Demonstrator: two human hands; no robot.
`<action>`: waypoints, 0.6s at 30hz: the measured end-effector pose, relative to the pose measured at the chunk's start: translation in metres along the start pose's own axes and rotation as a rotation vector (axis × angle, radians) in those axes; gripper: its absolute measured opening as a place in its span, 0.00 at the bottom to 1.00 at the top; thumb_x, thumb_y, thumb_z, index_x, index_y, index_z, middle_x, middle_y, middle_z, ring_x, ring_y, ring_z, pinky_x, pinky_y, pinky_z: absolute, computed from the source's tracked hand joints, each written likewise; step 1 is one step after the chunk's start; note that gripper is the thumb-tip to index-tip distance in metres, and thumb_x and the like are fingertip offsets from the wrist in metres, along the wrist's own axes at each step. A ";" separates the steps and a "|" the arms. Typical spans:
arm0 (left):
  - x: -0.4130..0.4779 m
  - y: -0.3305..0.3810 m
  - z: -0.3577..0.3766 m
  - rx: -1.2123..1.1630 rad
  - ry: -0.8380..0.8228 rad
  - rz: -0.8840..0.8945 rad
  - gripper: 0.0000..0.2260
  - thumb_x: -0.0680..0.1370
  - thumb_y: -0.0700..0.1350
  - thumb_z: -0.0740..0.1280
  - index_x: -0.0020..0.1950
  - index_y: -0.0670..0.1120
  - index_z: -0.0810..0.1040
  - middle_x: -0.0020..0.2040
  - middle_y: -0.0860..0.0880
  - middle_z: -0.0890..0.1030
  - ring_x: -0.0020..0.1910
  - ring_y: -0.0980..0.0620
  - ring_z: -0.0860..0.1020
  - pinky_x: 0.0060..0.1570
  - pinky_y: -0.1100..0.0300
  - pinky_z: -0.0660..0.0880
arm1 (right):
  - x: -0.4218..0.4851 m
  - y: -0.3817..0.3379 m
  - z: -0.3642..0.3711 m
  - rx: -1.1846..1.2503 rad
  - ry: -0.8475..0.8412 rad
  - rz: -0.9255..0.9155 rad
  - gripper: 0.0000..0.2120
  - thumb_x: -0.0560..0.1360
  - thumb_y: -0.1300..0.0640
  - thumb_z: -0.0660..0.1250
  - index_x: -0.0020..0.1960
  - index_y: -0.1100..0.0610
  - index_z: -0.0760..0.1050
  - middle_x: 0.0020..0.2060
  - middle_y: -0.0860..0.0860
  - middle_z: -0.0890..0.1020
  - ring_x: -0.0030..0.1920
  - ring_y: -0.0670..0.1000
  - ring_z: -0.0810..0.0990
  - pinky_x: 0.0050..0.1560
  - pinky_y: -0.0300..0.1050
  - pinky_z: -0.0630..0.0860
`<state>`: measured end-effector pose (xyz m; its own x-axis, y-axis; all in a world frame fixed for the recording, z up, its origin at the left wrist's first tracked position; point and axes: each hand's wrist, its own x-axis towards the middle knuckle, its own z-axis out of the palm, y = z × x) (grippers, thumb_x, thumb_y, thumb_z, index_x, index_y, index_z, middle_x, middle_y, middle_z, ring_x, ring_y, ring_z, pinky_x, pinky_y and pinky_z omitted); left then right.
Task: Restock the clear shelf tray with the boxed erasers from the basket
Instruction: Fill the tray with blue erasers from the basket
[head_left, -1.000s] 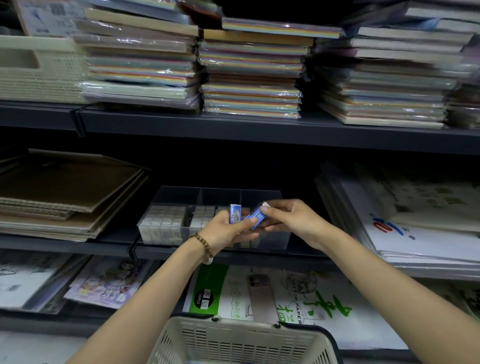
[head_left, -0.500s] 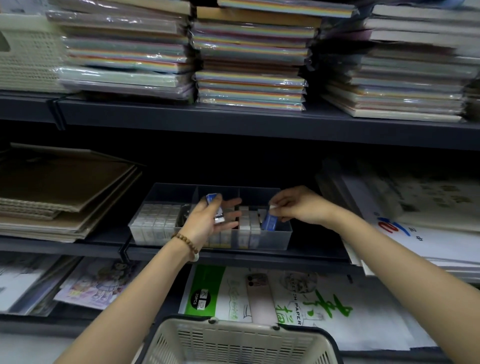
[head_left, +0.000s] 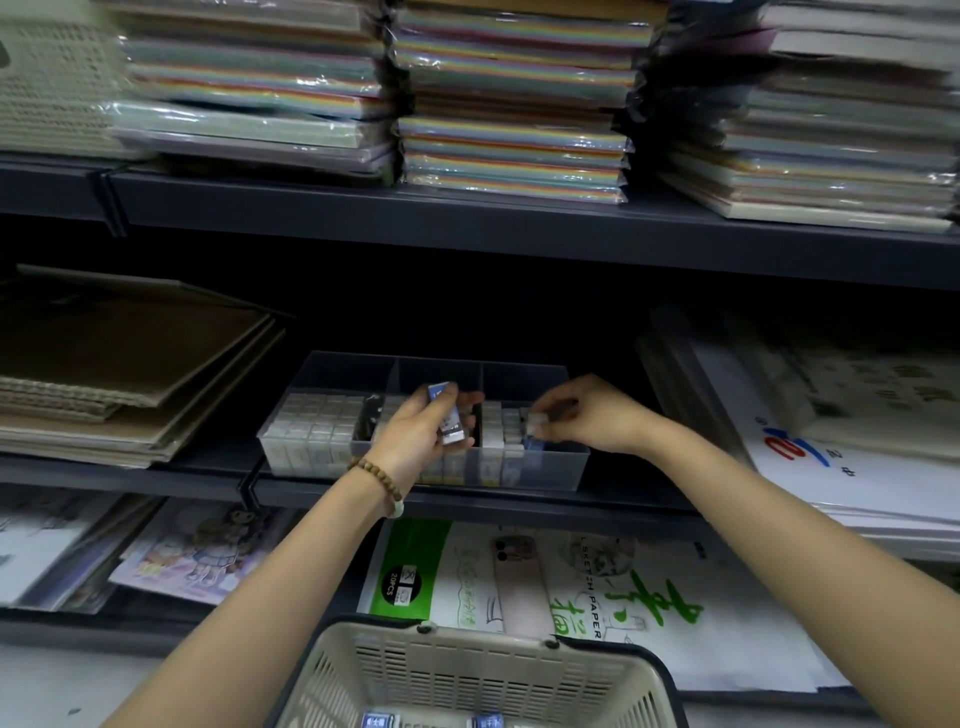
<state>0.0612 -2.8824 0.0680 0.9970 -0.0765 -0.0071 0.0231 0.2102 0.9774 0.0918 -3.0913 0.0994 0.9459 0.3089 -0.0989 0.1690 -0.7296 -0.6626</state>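
Observation:
A clear divided shelf tray (head_left: 561, 470) stands on the middle shelf, with rows of boxed erasers standing in its compartments. My left hand (head_left: 415, 434) hovers over the middle compartment and grips a small stack of blue boxed erasers (head_left: 445, 413). My right hand (head_left: 587, 415) reaches into the right compartment and pinches one boxed eraser (head_left: 536, 427) standing among the others. The beige basket (head_left: 467, 670) sits at the bottom of the view, with two more blue boxed erasers (head_left: 379, 721) visible at its floor.
Stacks of wrapped coloured paper (head_left: 514, 119) fill the top shelf. Brown card sheets (head_left: 119, 358) lie left of the tray and white paper pads (head_left: 831, 426) lie to its right. Sketch paper packs (head_left: 519, 577) lie on the lower shelf. A beige crate (head_left: 47, 88) stands at top left.
My right hand took one eraser box away from my left hand and lowered it into the tray's right compartment. My left hand moved slightly up, holding the remaining boxes.

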 end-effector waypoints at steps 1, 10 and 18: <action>0.000 0.000 0.000 0.036 -0.001 0.009 0.07 0.81 0.45 0.59 0.52 0.48 0.75 0.48 0.51 0.80 0.44 0.56 0.79 0.40 0.65 0.79 | -0.001 0.000 0.003 -0.012 -0.024 -0.008 0.17 0.72 0.55 0.72 0.59 0.57 0.78 0.52 0.49 0.79 0.51 0.46 0.78 0.51 0.35 0.73; -0.006 0.007 0.006 0.096 -0.076 0.065 0.05 0.78 0.43 0.64 0.49 0.48 0.80 0.39 0.54 0.81 0.36 0.61 0.81 0.37 0.68 0.77 | -0.011 0.003 0.004 0.112 0.029 0.009 0.07 0.77 0.60 0.64 0.54 0.60 0.77 0.48 0.57 0.82 0.44 0.47 0.80 0.45 0.38 0.78; -0.002 0.004 0.027 0.181 -0.046 0.103 0.05 0.71 0.45 0.73 0.46 0.47 0.81 0.39 0.51 0.85 0.39 0.54 0.84 0.36 0.67 0.78 | -0.032 -0.006 -0.003 0.516 0.040 0.034 0.13 0.79 0.50 0.59 0.52 0.56 0.78 0.46 0.50 0.84 0.47 0.46 0.83 0.46 0.36 0.79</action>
<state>0.0572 -2.9077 0.0776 0.9890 -0.1089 0.1006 -0.0966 0.0410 0.9945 0.0614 -3.0988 0.1090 0.9600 0.2594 -0.1050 -0.0111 -0.3396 -0.9405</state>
